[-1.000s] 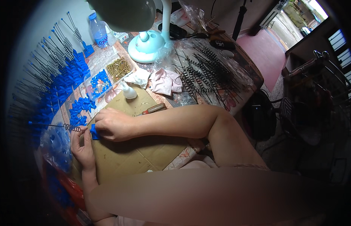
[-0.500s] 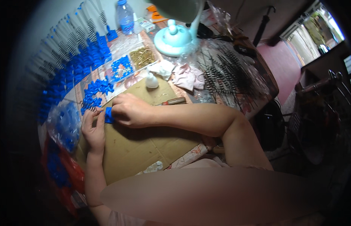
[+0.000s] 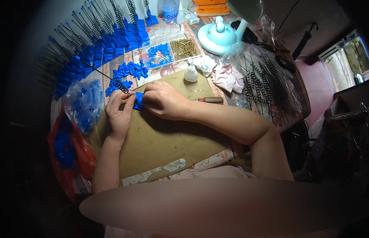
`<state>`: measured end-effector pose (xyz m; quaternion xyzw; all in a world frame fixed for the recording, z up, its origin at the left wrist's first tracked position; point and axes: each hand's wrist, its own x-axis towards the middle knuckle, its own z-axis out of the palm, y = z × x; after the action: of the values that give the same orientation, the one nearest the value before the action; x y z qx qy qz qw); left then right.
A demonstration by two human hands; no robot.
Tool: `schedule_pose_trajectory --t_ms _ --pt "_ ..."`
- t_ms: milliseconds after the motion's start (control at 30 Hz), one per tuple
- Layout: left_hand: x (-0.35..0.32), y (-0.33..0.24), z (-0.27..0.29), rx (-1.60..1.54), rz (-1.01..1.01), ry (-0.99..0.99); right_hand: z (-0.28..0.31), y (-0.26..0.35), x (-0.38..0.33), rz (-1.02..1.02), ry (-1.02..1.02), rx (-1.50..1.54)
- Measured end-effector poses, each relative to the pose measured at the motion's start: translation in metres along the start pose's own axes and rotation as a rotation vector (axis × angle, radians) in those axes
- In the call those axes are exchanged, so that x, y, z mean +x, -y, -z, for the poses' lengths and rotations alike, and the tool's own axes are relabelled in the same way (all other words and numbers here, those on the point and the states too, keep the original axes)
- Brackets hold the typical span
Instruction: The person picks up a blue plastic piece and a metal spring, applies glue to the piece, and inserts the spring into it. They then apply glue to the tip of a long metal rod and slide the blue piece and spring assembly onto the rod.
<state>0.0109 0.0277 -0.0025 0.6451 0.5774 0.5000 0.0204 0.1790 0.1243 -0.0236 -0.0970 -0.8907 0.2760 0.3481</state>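
Note:
My left hand (image 3: 120, 115) is closed, its thumb and fingers pinching the lower end of a thin black coiled wire rod (image 3: 120, 85). The rod slants up to the left and ends in a small blue tip. At its lower end sits a small blue plastic piece (image 3: 138, 102), gripped by the bent fingers of my right hand (image 3: 164, 101). Those fingers hide part of the piece, so how rod and piece meet cannot be seen. Both hands work just above a brown cardboard sheet (image 3: 160, 139).
Blue bases with upright coiled rods (image 3: 131, 35) line the back left. Near them lie blue pieces (image 3: 131, 69), a divided box (image 3: 201, 51) of blue bits and brass screws, a white bottle (image 3: 191, 74), a screwdriver (image 3: 213, 100), a lamp (image 3: 218, 37) and black rods (image 3: 263, 83).
The whole view has shifted, so the scene sits farther right and higher. The rod's long stem and blue tip now show clearly above my left hand. Both hands keep their grip.

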Motion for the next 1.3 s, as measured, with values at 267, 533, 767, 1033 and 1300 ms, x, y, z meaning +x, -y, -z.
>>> schedule_pose_trajectory --t_ms 267,533,767,1033,1300 --pt "-0.0014 0.0026 0.0013 0.024 0.014 -0.002 -0.0016 -0.0005 0.0004 -0.003 0.004 0.014" --pt "-0.0003 0.0002 0.0008 -0.006 0.011 -0.006 0.0003 -0.0002 0.0008 -0.008 0.022 0.019" --pt "-0.0005 0.0012 0.0019 0.008 0.0 0.003 -0.0009 -0.0001 0.0009 0.005 -0.006 0.032" --pt "-0.0012 0.0029 0.0012 0.002 0.012 -0.002 -0.0003 -0.0014 0.0014 0.01 0.008 0.019" --pt "-0.0019 0.0039 0.0006 -0.005 0.006 -0.01 -0.0018 -0.0012 0.0014 0.004 -0.018 0.039"
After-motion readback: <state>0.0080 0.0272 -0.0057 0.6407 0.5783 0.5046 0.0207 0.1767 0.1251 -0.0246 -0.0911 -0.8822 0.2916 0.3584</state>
